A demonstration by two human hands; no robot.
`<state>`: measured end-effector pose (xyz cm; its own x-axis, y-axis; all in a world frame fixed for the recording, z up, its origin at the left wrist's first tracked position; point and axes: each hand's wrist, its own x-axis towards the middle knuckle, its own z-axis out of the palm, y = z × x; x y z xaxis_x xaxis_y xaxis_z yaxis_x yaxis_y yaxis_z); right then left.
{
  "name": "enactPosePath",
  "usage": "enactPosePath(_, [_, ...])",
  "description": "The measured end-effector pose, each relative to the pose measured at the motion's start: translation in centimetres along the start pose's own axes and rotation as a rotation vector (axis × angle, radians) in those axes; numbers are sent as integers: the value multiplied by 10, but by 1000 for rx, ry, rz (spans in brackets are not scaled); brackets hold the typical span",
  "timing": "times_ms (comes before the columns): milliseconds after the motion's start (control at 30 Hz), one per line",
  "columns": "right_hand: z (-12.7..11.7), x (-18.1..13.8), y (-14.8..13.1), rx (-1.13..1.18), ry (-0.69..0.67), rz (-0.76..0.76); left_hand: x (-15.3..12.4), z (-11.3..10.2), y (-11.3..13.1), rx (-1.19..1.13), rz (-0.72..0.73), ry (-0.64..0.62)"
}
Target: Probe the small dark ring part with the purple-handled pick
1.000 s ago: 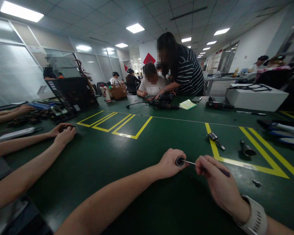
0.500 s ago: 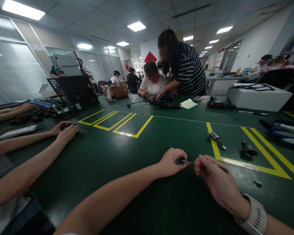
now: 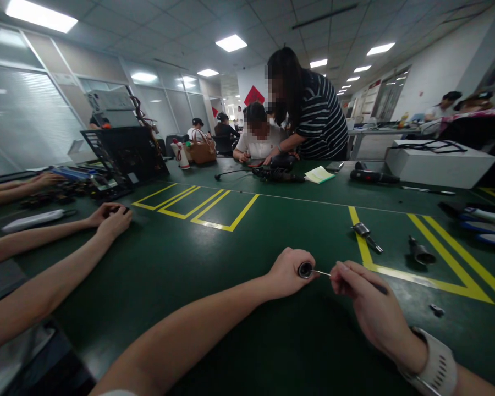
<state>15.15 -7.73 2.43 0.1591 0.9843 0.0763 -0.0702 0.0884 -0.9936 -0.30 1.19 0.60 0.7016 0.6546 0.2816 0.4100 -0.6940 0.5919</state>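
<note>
My left hand (image 3: pixel 289 273) is wrapped around a round metal cylinder (image 3: pixel 304 269), whose open ring-shaped end faces me. Most of its body is hidden in my palm. Between the fingers of my right hand (image 3: pixel 365 300) is a thin-shafted hand tool with a dark handle (image 3: pixel 380 289); its exact kind cannot be made out. The tool's slim metal shaft (image 3: pixel 322 273) points left, its tip at the cylinder's right rim. To the right lie a metal spindle-like part (image 3: pixel 367 237), a cone-shaped metal housing (image 3: pixel 421 251) and a small metal piece (image 3: pixel 436 310).
Yellow tape (image 3: pixel 423 279) marks boxes on the green table (image 3: pixel 214 258). At left, a co-worker's hands (image 3: pixel 113 219) rest near a white power strip (image 3: pixel 35 220). Across the table are a power tool (image 3: pixel 373 175), a notepad (image 3: pixel 319 175), a white box (image 3: pixel 439 165) and two people.
My right hand has shifted slightly right, drawing the shaft's tip from inside the cylinder's opening to its rim. My left hand keeps its grip almost unmoved.
</note>
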Motion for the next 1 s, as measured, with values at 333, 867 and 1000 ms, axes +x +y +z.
enactPosePath(333, [0,-3,0,8,11,10,2,1,0,-35,-28,24])
enactPosePath(867, [0,4,8,297,-4,233,1,0,1,-8,-2,-4])
enactPosePath(1000, [-1,0,6,197,5,136,2,0,2,-16,-18,2])
